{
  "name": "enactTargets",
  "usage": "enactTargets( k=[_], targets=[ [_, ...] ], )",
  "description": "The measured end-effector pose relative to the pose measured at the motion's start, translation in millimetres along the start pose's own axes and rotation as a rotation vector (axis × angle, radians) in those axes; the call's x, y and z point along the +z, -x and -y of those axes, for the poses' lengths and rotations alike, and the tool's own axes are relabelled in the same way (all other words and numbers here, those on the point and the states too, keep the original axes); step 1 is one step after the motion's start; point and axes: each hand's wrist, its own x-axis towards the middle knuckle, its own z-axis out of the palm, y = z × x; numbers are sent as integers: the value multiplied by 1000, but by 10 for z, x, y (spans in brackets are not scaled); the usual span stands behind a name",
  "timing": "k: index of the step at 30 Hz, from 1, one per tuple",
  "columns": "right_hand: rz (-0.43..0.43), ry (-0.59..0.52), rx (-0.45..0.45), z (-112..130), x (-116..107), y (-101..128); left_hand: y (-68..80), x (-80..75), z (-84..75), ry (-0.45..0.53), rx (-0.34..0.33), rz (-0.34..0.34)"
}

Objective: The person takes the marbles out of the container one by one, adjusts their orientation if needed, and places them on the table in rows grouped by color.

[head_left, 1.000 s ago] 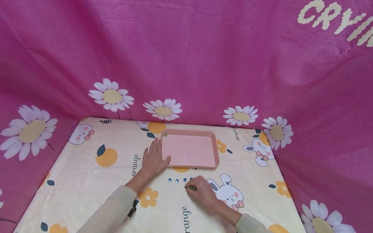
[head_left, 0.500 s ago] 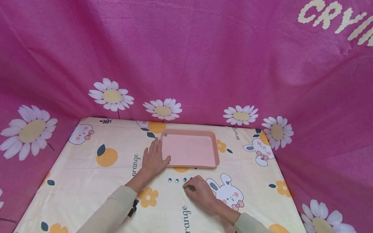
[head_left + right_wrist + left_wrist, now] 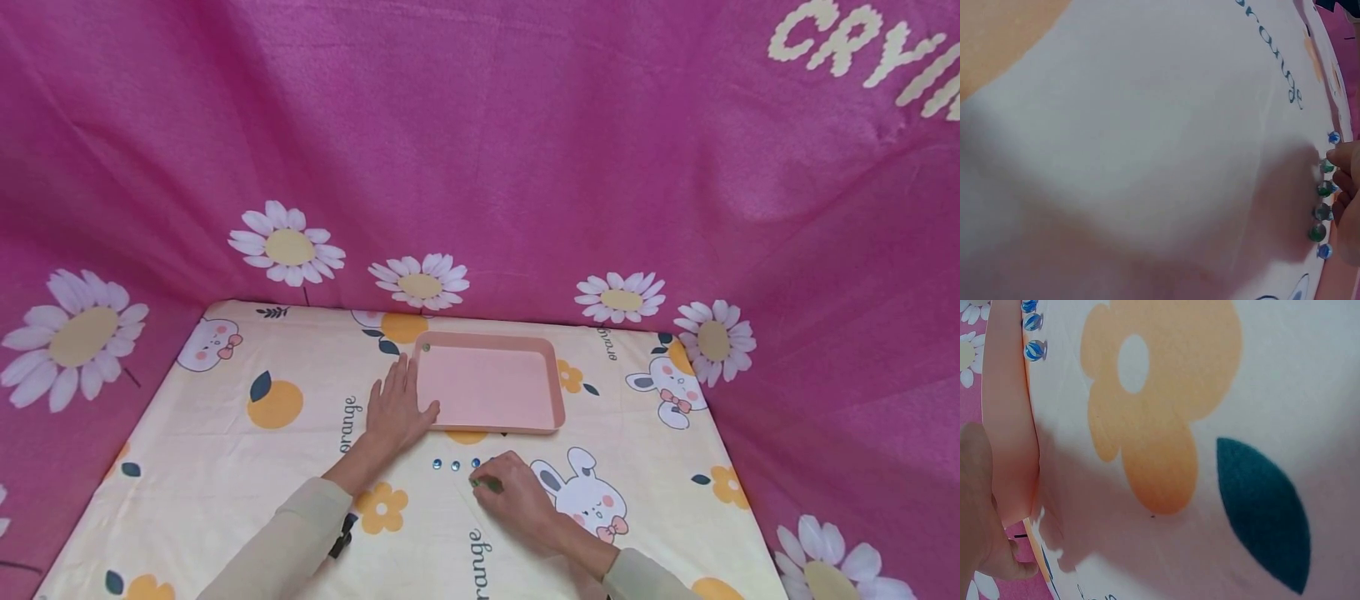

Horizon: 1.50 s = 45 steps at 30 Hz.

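Observation:
My left hand (image 3: 395, 414) rests along the left side of a pink tray (image 3: 557, 400), its fingers straight and spread. In that tray's far left corner lies one green marble (image 3: 426, 347). My right hand (image 3: 517, 500) is curled low over the cloth, pinching a green glass marble (image 3: 474, 482) at its fingertips. Several green marbles (image 3: 1317, 233) line up under and beside that hand in the right wrist view. Just beyond runs a row of blue marbles (image 3: 455, 466), partly hidden by the hand; three also show in the left wrist view, with a blue marble (image 3: 1035, 350) nearest.
A cream cloth (image 3: 300, 467) printed with oranges, flowers and rabbits covers the table. Behind and at both sides hangs a magenta curtain (image 3: 495, 167) with daisies. A dark strap or clip (image 3: 341, 537) shows by the left sleeve.
My right hand has shifted slightly left, together with the green marble at its fingertips. The left hand, tray and blue marbles look unmoved.

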Motion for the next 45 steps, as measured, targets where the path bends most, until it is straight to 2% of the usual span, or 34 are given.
enactTargets(
  k=[5,13,16,21,26,32,37,45],
  targets=[
    [-45,-21,1,47,-82,-93,-1,-9,-3,-8,6,-3],
    [-165,-54,-23,110,-369,-388,-5,13,7,-10,-3,6],
    [-218,-73,-47,106,-451,-553,-2,8,8,-12,-5,9],
    [-245,-71,-71,119,-518,-872,-7,-4,6,-13,-10,6],
    [-241,-103,-72,130,-484,-1191,1,-9,-1,2,-9,3],
    [-203,-208,-10,116,-375,-1535,2,9,10,-5,-6,15],
    [-189,-251,32,102,-287,-1769,-2,20,24,-3,-4,10],
    [-191,-200,70,106,-146,-2032,-7,2,20,18,0,15]
  ],
)
